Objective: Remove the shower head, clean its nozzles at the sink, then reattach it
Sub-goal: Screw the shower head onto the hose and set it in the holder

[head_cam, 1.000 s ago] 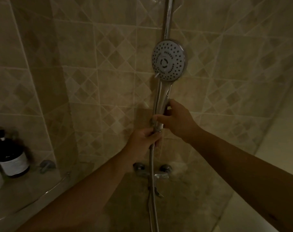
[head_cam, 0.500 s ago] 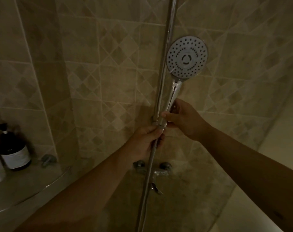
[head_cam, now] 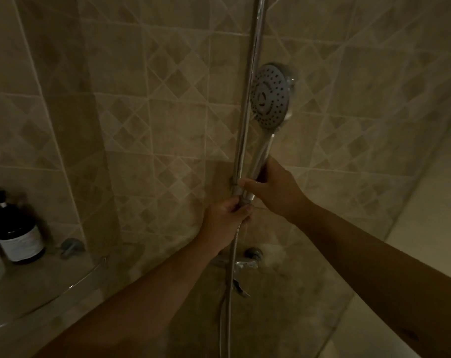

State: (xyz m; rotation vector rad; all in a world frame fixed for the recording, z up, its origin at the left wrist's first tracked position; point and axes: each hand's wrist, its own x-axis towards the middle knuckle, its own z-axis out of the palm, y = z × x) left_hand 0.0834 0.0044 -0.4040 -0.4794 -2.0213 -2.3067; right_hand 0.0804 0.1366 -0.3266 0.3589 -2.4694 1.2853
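Note:
The chrome shower head (head_cam: 269, 95), with its round grey nozzle face turned to the left, stands upright just right of the vertical slide rail (head_cam: 247, 104). My right hand (head_cam: 273, 188) is closed around the lower part of its handle. Directly below, my left hand (head_cam: 228, 219) grips the nut where the metal hose (head_cam: 229, 275) joins the handle. The hose hangs straight down from there. The joint itself is hidden by my fingers.
The chrome tap mixer (head_cam: 242, 262) sits on the tiled wall below my hands. A dark pump bottle (head_cam: 16, 233) with a white label stands on the corner ledge (head_cam: 46, 288) at left. A pale wall runs down the right side.
The shower head has turned, so its nozzle face now points left instead of toward me. Both hands keep their grips at the handle base. The view has shifted slightly.

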